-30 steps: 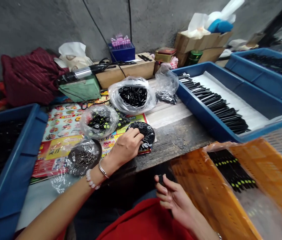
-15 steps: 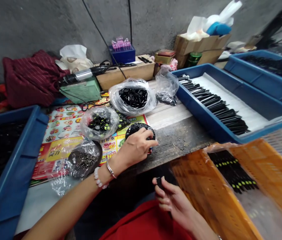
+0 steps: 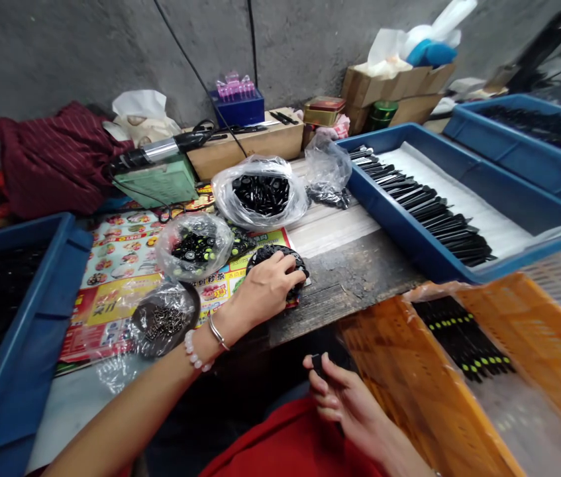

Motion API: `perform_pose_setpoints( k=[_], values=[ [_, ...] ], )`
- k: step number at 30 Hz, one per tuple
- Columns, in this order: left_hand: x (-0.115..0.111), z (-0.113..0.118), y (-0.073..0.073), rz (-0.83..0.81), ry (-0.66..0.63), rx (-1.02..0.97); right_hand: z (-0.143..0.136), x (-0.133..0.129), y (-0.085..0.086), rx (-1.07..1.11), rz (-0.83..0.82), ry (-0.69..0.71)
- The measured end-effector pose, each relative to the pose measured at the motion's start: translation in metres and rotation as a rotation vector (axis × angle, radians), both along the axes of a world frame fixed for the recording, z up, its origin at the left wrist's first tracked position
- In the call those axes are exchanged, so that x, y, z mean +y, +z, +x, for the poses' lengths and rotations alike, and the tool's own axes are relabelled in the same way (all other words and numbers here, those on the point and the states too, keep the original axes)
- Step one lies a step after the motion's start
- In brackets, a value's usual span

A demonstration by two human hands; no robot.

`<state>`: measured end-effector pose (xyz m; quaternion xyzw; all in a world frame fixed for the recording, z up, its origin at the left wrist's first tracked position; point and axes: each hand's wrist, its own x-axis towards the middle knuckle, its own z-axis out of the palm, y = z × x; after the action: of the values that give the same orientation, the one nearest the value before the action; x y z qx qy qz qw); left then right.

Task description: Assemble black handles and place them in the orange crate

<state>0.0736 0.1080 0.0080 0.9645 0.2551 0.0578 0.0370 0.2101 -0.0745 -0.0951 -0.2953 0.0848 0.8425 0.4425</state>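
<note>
My left hand (image 3: 270, 285) reaches over a round black dish (image 3: 256, 260) of small black pieces at the bench's front edge. Its fingers are bent down into the dish, and their tips are hidden among the pieces. Low in front of my body, my right hand (image 3: 342, 397) pinches a slim black plastic part (image 3: 316, 362) between thumb and forefinger; most of that part is covered by the hand. Left of the dish lie a clear bag of black and yellow-green parts (image 3: 195, 245), a tray of small metal screws (image 3: 165, 322) and a larger bag of glossy black pieces (image 3: 261, 194).
A blue crate (image 3: 463, 262) with a row of slim black parts stands at right. Below it, an orange crate (image 3: 424, 384) holds black parts with yellow-green dots. Another blue crate (image 3: 56, 285) sits at left. A corded silver-and-black tool (image 3: 158, 151) rests at the back.
My left hand has shifted slightly left and its fingers reach deeper into the dish. The right hand stays almost still with the black part. The view has shifted a little.
</note>
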Motion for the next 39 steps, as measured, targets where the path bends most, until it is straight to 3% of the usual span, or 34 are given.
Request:
perform_pose_setpoints(
  k=[9, 15, 22, 29, 35, 39],
  values=[
    [0.001, 0.000, 0.003, -0.035, 0.037, 0.021, 0.000, 0.000, 0.002, -0.081, 0.004, 0.016],
    [0.001, 0.006, 0.009, -0.076, 0.042, -0.108, 0.000, 0.001, 0.004, -0.234, 0.079, 0.031],
    [-0.008, 0.047, 0.008, 0.170, -0.018, 0.023, 0.000, 0.001, 0.006, -0.377, 0.173, 0.079],
    [-0.016, 0.069, -0.004, 0.305, 0.092, 0.130, 0.003, -0.004, 0.002, -0.399, 0.219, 0.092],
    [-0.015, 0.068, -0.002, 0.199, 0.039, 0.086, 0.006, -0.006, 0.002, -0.390, 0.213, 0.071],
    [-0.025, 0.055, 0.009, -0.163, 0.017, -0.133, 0.008, -0.008, 0.001, -0.476, 0.248, 0.087]
  ],
)
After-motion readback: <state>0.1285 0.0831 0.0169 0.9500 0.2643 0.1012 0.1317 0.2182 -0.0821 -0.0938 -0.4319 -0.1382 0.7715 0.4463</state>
